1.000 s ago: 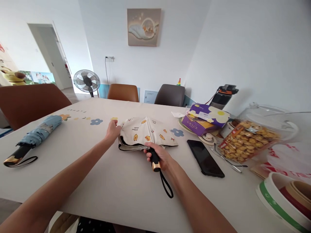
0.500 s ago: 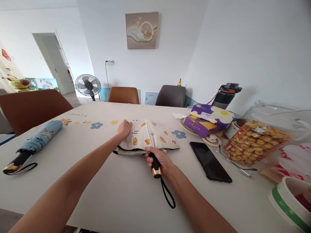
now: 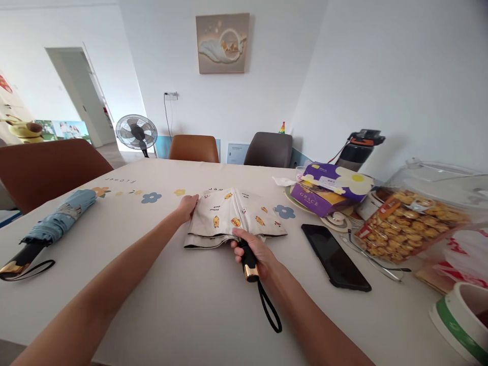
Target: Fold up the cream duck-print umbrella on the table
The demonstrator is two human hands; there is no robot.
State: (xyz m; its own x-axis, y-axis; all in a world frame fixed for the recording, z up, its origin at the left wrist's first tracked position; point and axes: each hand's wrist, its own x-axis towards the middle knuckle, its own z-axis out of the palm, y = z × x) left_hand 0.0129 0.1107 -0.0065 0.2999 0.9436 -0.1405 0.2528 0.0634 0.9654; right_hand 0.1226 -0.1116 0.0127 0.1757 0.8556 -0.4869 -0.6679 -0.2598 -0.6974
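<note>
A cream umbrella printed with yellow ducks lies on the table, folded down but with its canopy loose and spread flat. My right hand is wrapped round its black handle, which has a gold end and a black wrist strap. At the canopy's left edge, my left hand is closed on the fabric, its fingertips partly hidden. On the far left lies a blue umbrella, folded and bundled, with a black and gold handle; neither hand touches it.
Right of the umbrella lie a black phone and eyeglasses. Beyond are a purple tissue box, a tub of nuts or snacks, a dark bottle and a white-green roll. Chairs stand behind the table.
My left hand has slid from on top of the canopy to its left edge, and the fabric there lies flatter. My right hand keeps its hold on the handle. The view has shifted slightly.
</note>
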